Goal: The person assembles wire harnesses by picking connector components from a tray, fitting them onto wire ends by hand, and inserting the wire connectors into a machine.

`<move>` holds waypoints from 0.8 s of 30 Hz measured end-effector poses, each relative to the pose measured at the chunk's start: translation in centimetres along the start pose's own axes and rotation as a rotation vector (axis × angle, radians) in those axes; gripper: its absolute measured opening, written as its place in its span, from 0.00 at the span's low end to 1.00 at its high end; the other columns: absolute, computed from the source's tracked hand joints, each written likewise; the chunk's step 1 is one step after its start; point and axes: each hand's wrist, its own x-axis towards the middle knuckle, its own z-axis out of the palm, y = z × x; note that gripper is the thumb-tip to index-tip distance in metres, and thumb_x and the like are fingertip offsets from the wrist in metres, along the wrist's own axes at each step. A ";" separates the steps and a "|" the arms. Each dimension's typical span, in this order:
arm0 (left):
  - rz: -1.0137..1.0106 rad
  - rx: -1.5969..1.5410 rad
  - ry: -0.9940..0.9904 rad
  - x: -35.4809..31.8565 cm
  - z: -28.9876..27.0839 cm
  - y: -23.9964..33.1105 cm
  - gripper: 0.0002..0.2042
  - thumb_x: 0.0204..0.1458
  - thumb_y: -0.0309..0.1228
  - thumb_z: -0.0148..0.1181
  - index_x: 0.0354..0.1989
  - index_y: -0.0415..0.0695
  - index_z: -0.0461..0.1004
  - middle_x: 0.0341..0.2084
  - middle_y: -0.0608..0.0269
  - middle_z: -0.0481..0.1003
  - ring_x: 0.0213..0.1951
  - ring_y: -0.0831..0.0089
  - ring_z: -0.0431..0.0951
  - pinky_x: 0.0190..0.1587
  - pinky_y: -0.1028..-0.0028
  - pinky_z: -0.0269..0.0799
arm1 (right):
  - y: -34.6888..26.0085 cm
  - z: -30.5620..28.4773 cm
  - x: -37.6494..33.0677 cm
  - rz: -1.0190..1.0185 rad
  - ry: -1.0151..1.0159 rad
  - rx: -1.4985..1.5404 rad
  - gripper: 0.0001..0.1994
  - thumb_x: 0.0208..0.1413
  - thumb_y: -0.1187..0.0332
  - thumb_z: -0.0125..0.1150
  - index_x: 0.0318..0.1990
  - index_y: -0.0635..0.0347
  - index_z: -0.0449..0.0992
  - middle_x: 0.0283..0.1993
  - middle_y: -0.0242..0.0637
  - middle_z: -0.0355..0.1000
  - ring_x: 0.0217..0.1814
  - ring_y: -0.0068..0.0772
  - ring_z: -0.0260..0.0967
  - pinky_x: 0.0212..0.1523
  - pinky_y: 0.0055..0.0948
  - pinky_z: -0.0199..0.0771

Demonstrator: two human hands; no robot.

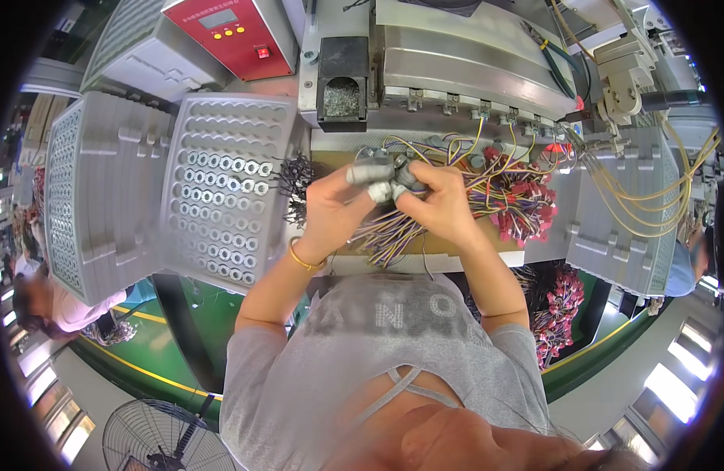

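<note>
My left hand (334, 210) and my right hand (443, 202) meet over the middle of the bench. Grey and white covers sit on several fingertips. Both hands are closed in a pinch around something small and greyish, mostly hidden by the fingers and too blurred to name. Just below and between them lies a bundle of purple, yellow and dark wires (389, 238). Wires with red connectors (523, 206) spread out to the right of my right hand. Beside my left hand is a bunch of black-tipped wires (294, 188).
At left, a grey tray (291, 118) holds rows of metal rings, next to stacked trays (103, 196). Behind my hands stand a black box (343, 59) and a metal machine (472, 67) with pliers (557, 63) on it. A red control box (235, 35) is at the back left.
</note>
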 end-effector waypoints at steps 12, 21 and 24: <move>-0.322 -0.654 -0.045 1.6 0.5 -0.3 0.16 0.49 0.23 0.51 0.49 0.39 0.65 0.36 0.62 0.71 0.28 0.78 0.72 0.27 0.81 0.69 | 0.0 0.7 1.6 0.341 0.077 0.528 0.03 0.45 0.75 0.52 0.25 0.66 0.69 0.21 0.28 0.67 0.22 0.13 0.61 0.23 0.15 0.60; 0.216 0.838 -0.101 0.2 -2.1 -6.2 0.17 0.41 0.21 0.53 0.43 0.46 0.71 0.24 0.53 0.71 0.23 0.64 0.71 0.29 0.73 0.67 | 3.7 1.7 3.7 0.428 0.618 0.610 0.05 0.45 0.75 0.51 0.21 0.65 0.66 0.18 0.35 0.66 0.11 0.23 0.61 0.11 0.19 0.59; 0.065 0.815 -0.112 0.6 -1.5 -5.9 0.12 0.39 0.22 0.52 0.35 0.42 0.73 0.18 0.56 0.70 0.26 0.61 0.71 0.29 0.67 0.68 | 3.8 2.0 3.7 0.406 0.628 0.654 0.05 0.44 0.76 0.50 0.21 0.66 0.65 0.19 0.36 0.67 0.12 0.24 0.63 0.12 0.19 0.61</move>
